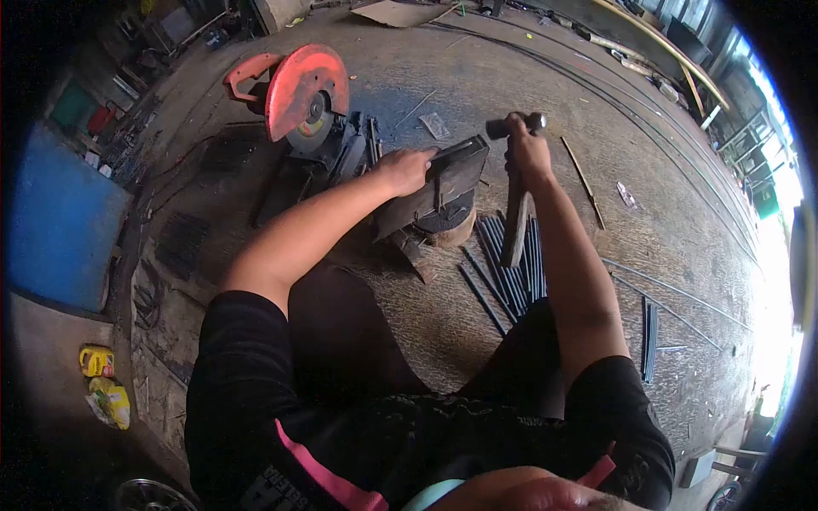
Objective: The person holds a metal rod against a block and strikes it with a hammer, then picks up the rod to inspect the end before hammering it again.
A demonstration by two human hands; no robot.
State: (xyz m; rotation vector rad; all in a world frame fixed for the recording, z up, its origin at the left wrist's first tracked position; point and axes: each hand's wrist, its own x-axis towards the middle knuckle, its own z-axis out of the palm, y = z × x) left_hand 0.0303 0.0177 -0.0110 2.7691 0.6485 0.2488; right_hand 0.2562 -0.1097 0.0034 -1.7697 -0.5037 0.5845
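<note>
My left hand [407, 172] is closed at the upper left edge of a dark metal piece [460, 175], which lies tilted over a round wooden block [452, 232]. What its fingers hold there is too small to make out. My right hand [530, 152] is wrapped round a hammer [516, 213] close to its head, with the wooden handle hanging down. The hammer head is just right of the metal piece's upper corner. Several dark metal rods [511, 264] lie on the floor below the hammer.
A cut-off saw with a red guard [294, 85] stands left of the block. Long thin rods [673, 294] lie at the right, beside a small bundle of bars [649, 339]. A thin stick [583, 183] lies beyond my right forearm. Yellow packages [98, 361] are at far left.
</note>
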